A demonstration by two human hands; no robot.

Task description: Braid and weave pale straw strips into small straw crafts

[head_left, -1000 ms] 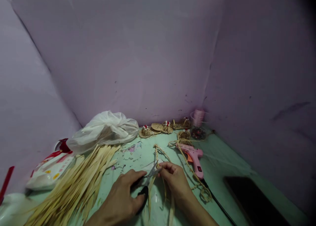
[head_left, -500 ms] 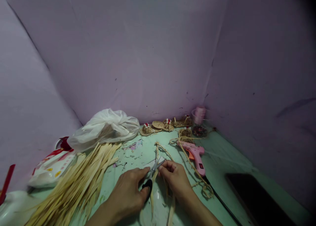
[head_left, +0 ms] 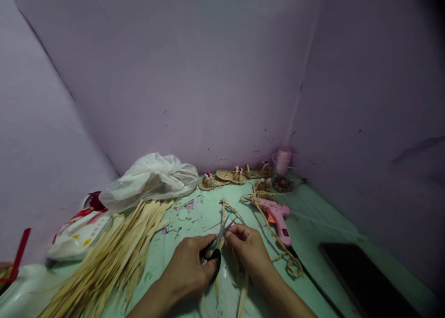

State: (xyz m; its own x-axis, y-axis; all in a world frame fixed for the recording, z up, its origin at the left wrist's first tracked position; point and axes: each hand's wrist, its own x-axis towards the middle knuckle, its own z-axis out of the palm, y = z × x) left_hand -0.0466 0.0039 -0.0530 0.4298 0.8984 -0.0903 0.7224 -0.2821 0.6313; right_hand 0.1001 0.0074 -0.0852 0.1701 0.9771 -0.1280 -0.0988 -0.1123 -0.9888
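Note:
My left hand [head_left: 193,262] is closed round the black handles of a pair of scissors [head_left: 216,257]. Their blades point up and away, parted in a narrow V, with the tips close to my right fingertips. My right hand [head_left: 247,248] pinches a thin straw braid [head_left: 233,210], which loops out on the table beyond the fingers. Loose pale straw strips [head_left: 243,295] hang and lie below that hand. The exact spot of the pinch is partly hidden by the fingers.
Long dry straw strips [head_left: 114,257] lie at left, near a white plastic bag [head_left: 153,179] and a red-white packet [head_left: 78,232]. Small woven slippers [head_left: 225,175] line the wall. A pink glue gun [head_left: 278,216], its cord and a dark phone-like slab [head_left: 365,281] are at right.
The scissors have turned slightly, and their blades now show as a clearer open V. A small white patch by the tips is no longer seen. My right hand keeps its pinch.

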